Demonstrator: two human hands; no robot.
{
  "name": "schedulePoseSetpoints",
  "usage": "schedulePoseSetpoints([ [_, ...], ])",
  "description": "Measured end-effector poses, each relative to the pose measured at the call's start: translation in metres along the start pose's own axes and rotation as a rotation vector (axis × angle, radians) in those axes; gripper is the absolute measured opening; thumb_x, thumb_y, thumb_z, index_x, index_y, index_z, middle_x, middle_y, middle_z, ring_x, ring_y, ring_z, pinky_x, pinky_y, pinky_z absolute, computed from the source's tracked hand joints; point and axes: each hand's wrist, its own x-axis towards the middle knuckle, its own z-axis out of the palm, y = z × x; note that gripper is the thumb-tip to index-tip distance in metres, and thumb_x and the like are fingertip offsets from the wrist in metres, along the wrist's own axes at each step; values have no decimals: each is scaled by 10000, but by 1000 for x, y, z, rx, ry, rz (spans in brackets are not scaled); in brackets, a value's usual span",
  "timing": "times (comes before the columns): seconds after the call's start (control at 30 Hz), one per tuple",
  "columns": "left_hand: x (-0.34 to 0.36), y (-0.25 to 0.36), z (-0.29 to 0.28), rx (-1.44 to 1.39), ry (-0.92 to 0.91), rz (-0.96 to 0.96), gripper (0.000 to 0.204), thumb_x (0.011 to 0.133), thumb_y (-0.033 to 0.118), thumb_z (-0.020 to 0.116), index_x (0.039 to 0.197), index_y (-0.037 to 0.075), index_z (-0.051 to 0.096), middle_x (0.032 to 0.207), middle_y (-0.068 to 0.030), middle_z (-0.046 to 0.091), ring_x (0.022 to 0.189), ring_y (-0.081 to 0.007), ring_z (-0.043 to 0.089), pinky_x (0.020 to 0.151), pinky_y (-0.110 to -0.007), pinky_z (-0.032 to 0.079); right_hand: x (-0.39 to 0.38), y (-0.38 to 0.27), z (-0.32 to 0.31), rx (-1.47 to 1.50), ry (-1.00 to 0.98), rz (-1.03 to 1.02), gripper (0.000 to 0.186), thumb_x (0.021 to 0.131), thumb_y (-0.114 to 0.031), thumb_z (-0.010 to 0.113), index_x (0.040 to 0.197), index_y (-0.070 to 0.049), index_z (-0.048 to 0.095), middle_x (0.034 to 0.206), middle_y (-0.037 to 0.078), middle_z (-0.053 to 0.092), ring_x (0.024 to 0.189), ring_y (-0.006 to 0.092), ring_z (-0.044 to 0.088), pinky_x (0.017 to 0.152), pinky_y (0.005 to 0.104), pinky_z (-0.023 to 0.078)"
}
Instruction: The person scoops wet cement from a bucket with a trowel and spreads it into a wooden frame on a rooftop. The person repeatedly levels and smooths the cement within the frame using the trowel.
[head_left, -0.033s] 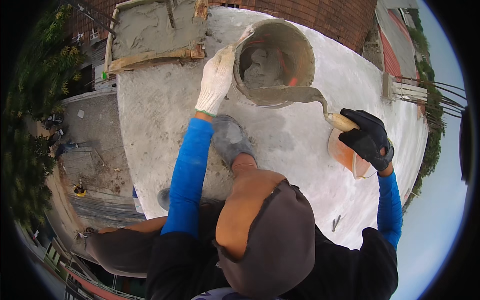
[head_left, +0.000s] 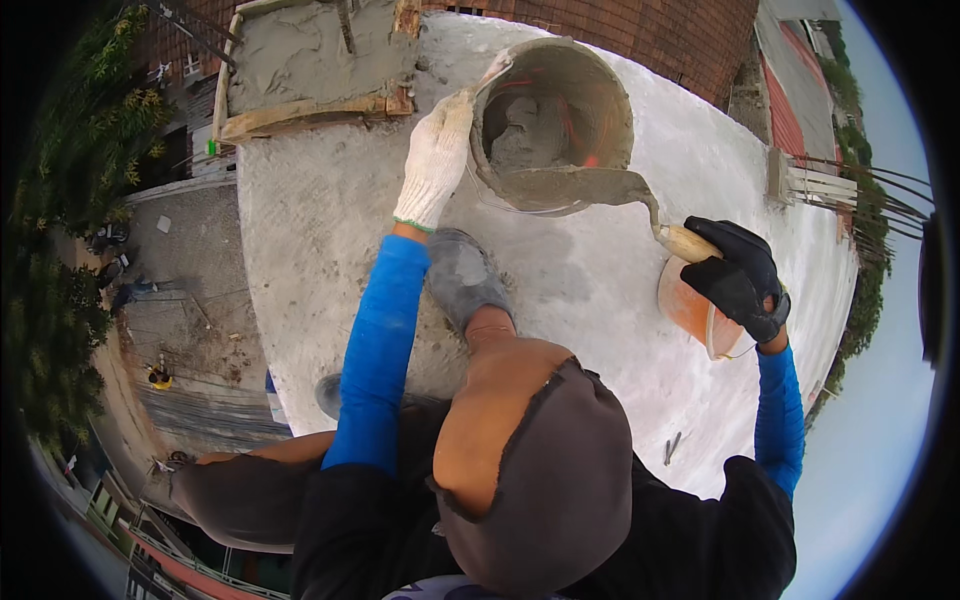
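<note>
Past the person's bent knee (head_left: 570, 470), the right hand (head_left: 738, 280) in a black glove has its grip wrapped around the wooden handle of a trowel (head_left: 590, 187), partly hiding an orange pail (head_left: 688, 302). The trowel's blade crosses the near edge of a bucket (head_left: 603, 110) containing grey mortar (head_left: 525, 142), its rim pinched in the white-gloved left hand's (head_left: 438, 152) grip; farther off are a mortar-filled wooden frame (head_left: 300, 118) and a tiled roof (head_left: 650, 32).
</note>
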Motion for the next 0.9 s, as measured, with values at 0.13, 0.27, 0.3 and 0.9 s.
schedulePoseSetpoints([
  [0.13,4,3,1,-30,15,-35,533,1092,380,577,1410,-44,630,1275,-157,726,1142,-200,647,1013,-329,492,18,6,4,-145,78,70,561,785,-156,871,1314,-53,716,1111,172,759,938,340,744,862,388,590],
  [0.27,10,11,18,-102,43,-12,569,1089,391,583,1430,-64,608,1276,-162,724,1151,-210,648,1031,-327,488,71,27,17,-317,221,-148,539,830,-192,865,1332,-86,700,1048,140,761,889,320,742,814,387,601],
  [0.3,11,13,21,-74,49,12,571,1090,389,580,1432,-67,604,1282,-168,722,1160,-215,648,1037,-328,486,88,34,23,-301,251,-213,538,841,-183,854,1345,-89,694,1074,146,762,900,320,744,815,384,601],
  [0.9,-20,20,60,-73,289,104,540,1150,366,461,1476,-52,561,1436,-208,633,1343,-292,585,1152,-375,416,94,19,72,96,-244,157,510,975,-537,698,1169,-72,777,872,126,774,775,211,707,770,353,576],
])
